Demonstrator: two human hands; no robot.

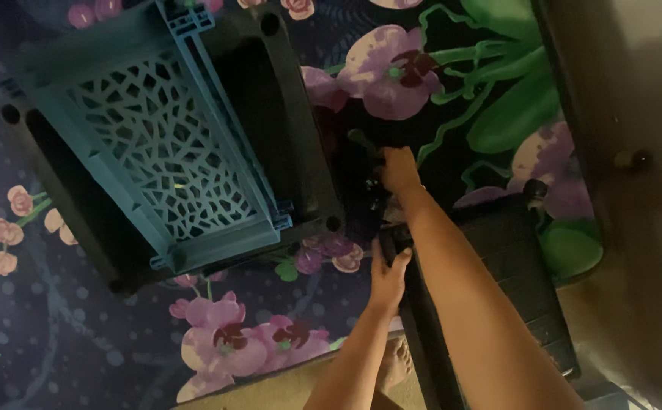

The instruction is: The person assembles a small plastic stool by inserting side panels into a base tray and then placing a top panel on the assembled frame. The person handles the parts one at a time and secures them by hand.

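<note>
A black plastic frame (513,258) with a woven-pattern side lies on the flowered rug (80,334), reaching from the middle to the lower right. My left hand (388,277) grips its near-left edge from below. My right hand (400,171) is further up, its fingers curled on the dark upper end of the same frame; the dim light hides exactly which part it holds. A teal plastic drawer unit (164,144) with a lattice panel lies tilted on the rug to the left of both hands, its corner close to my left hand.
The dark rug carries large purple flowers and green leaves. Beige floor (634,319) shows at the right and bottom. A dark furniture edge (573,91) runs down the upper right. A bare foot (399,357) rests by the rug's front edge.
</note>
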